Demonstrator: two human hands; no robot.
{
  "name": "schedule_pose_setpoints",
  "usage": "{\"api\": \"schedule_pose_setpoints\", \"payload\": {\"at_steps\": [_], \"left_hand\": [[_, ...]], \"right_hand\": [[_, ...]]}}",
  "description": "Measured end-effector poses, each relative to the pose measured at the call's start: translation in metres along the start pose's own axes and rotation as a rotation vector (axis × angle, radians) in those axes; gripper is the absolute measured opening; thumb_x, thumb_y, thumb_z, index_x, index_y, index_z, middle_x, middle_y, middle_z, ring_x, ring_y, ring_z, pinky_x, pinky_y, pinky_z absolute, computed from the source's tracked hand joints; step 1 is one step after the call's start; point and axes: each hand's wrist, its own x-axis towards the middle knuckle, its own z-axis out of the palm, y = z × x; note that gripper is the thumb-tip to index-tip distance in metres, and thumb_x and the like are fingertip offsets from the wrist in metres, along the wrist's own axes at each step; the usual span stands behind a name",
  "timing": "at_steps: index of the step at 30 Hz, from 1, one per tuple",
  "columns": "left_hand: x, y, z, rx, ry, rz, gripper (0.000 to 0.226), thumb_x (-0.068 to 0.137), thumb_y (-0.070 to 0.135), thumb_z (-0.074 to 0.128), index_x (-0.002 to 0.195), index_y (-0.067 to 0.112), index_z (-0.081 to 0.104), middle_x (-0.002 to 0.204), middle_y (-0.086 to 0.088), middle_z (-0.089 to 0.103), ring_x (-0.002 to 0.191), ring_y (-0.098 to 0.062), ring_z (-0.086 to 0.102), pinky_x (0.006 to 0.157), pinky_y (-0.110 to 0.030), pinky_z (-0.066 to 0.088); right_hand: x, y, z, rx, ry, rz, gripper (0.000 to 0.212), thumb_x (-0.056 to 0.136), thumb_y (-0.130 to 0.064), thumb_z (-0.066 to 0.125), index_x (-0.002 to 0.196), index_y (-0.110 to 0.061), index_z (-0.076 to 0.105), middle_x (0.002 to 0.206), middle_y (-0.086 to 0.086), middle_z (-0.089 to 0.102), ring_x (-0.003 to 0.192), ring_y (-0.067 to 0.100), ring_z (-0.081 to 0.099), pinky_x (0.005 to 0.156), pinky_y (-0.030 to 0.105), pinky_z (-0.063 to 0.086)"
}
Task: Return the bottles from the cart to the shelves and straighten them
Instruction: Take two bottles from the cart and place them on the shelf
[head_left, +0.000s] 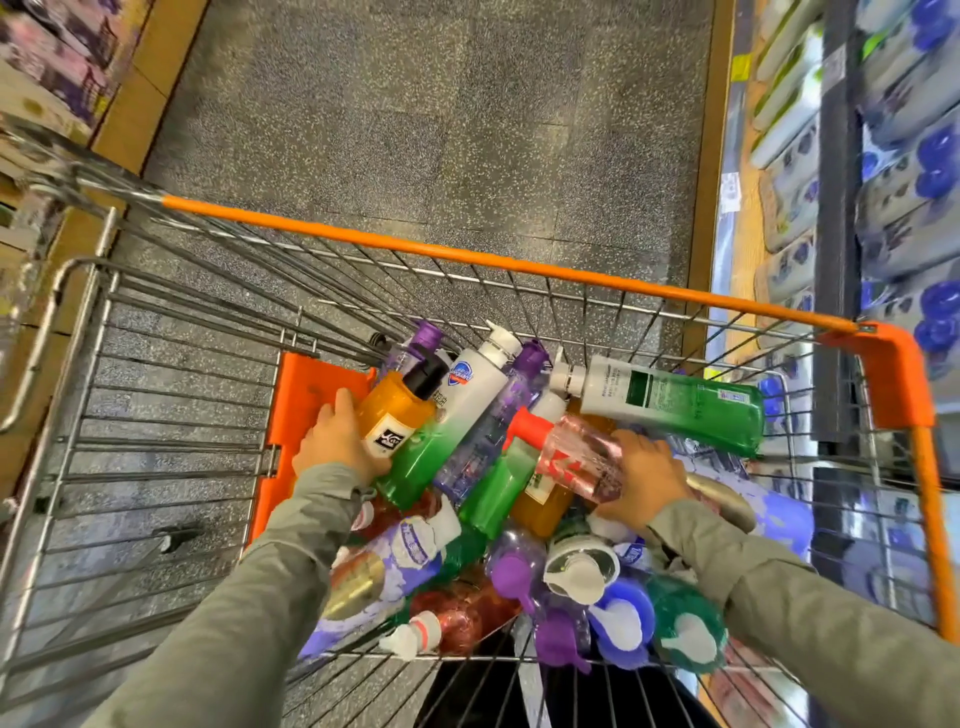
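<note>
Picking bottles (467, 410) out of the heaped shopping cart (519, 267)
Gripping the amber pump bottle (389, 415) with the left hand (337, 441) and the clear pink red-capped bottle (576, 457) with the right hand (647, 478); next, probably lifting both clear of the pile and turning toward the shelves (909, 171) at right.

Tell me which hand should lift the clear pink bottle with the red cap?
Right hand: its fingers curl over the clear pink red-capped bottle. The left hand holds the amber black-pump bottle.
</note>
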Motion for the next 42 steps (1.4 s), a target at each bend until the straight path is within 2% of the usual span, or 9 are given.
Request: {"api": "schedule_pose_setpoints", "payload": {"at_steps": [7, 13, 15, 20, 25, 31, 35, 38, 42], "left_hand": [[-0.03, 0.015, -0.03, -0.034, 0.083, 0.231, 0.081, 0.059, 0.038, 0.082, 0.125, 0.018, 0.038, 0.113, -0.009, 0.051, 0.104, -0.036, 0.055, 0.084, -0.048, 0.048], [-0.06, 0.027, -0.056, -0.287, 0.09, 0.286, 0.093, 0.054, 0.046, 0.084, 0.132, 0.02, 0.039, 0.121, -0.009, 0.055, 0.109, -0.031, 0.055, 0.092, -0.046, 0.046], [-0.076, 0.028, -0.063, -0.364, 0.099, 0.297, 0.092, 0.055, 0.042, 0.086, 0.132, 0.019, 0.041, 0.123, -0.009, 0.056, 0.111, -0.03, 0.055, 0.091, -0.042, 0.046], [-0.118, 0.027, -0.074, -0.537, 0.108, 0.435, 0.07, 0.045, 0.042, 0.089, 0.1, 0.032, 0.048, 0.1, 0.001, 0.066, 0.093, -0.021, 0.063, 0.08, -0.035, 0.05], [-0.162, 0.029, -0.091, -0.68, 0.091, 0.615, 0.065, 0.042, 0.039, 0.091, 0.089, 0.036, 0.046, 0.092, 0.009, 0.063, 0.085, -0.015, 0.062, 0.076, -0.029, 0.051], [-0.223, 0.03, -0.107, -0.843, 0.018, 0.82, 0.07, 0.054, 0.021, 0.091, 0.111, 0.025, 0.051, 0.095, 0.012, 0.065, 0.079, 0.008, 0.06, 0.068, -0.009, 0.046], [-0.273, 0.033, -0.11, -0.862, -0.06, 0.976, 0.065, 0.056, 0.016, 0.091, 0.107, 0.027, 0.052, 0.089, 0.019, 0.064, 0.073, 0.014, 0.059, 0.067, -0.008, 0.048], [-0.303, 0.037, -0.109, -0.855, -0.125, 1.08, 0.061, 0.05, 0.022, 0.091, 0.097, 0.031, 0.053, 0.086, 0.018, 0.066, 0.073, 0.006, 0.063, 0.067, -0.01, 0.048], [-0.336, 0.043, -0.108, -0.854, -0.171, 1.194, 0.058, 0.05, 0.02, 0.091, 0.091, 0.033, 0.052, 0.083, 0.018, 0.065, 0.067, 0.011, 0.06, 0.06, -0.006, 0.044]], "right_hand": [[-0.029, -0.01, -0.015, 0.281, 0.165, -0.045, 0.086, 0.052, -0.029, 0.091, 0.125, -0.014, 0.049, 0.117, 0.008, 0.061, 0.11, 0.029, 0.053, 0.096, 0.04, 0.044], [-0.071, -0.033, -0.033, 0.458, 0.348, -0.088, 0.077, 0.052, -0.022, 0.092, 0.116, -0.007, 0.052, 0.1, 0.006, 0.061, 0.093, 0.023, 0.055, 0.084, 0.034, 0.047], [-0.09, -0.042, -0.038, 0.543, 0.395, -0.09, 0.083, 0.052, -0.02, 0.092, 0.122, -0.007, 0.05, 0.107, 0.008, 0.063, 0.094, 0.021, 0.056, 0.085, 0.03, 0.046], [-0.139, -0.058, -0.047, 0.715, 0.508, -0.077, 0.085, 0.054, -0.02, 0.092, 0.126, -0.009, 0.047, 0.11, 0.004, 0.06, 0.096, 0.014, 0.055, 0.082, 0.021, 0.04], [-0.198, -0.07, -0.05, 0.915, 0.653, -0.127, 0.077, 0.056, -0.011, 0.09, 0.121, -0.008, 0.049, 0.104, 0.0, 0.06, 0.093, 0.016, 0.058, 0.07, 0.007, 0.041], [-0.281, -0.073, -0.033, 1.084, 0.855, -0.12, 0.083, 0.044, -0.036, 0.091, 0.117, -0.019, 0.057, 0.101, -0.006, 0.069, 0.094, 0.012, 0.066, 0.086, 0.039, 0.054], [-0.334, -0.074, -0.024, 1.166, 0.985, -0.115, 0.071, 0.049, -0.015, 0.092, 0.112, -0.017, 0.059, 0.089, -0.01, 0.072, 0.079, -0.003, 0.067, 0.069, 0.014, 0.052], [-0.367, -0.071, -0.019, 1.181, 1.083, -0.092, 0.075, 0.044, -0.027, 0.09, 0.111, -0.016, 0.06, 0.092, -0.006, 0.073, 0.081, 0.002, 0.068, 0.072, 0.02, 0.053], [-0.409, -0.063, -0.012, 1.176, 1.22, -0.046, 0.075, 0.043, -0.028, 0.09, 0.11, -0.013, 0.06, 0.092, -0.005, 0.071, 0.076, -0.002, 0.066, 0.068, 0.013, 0.051]]}}
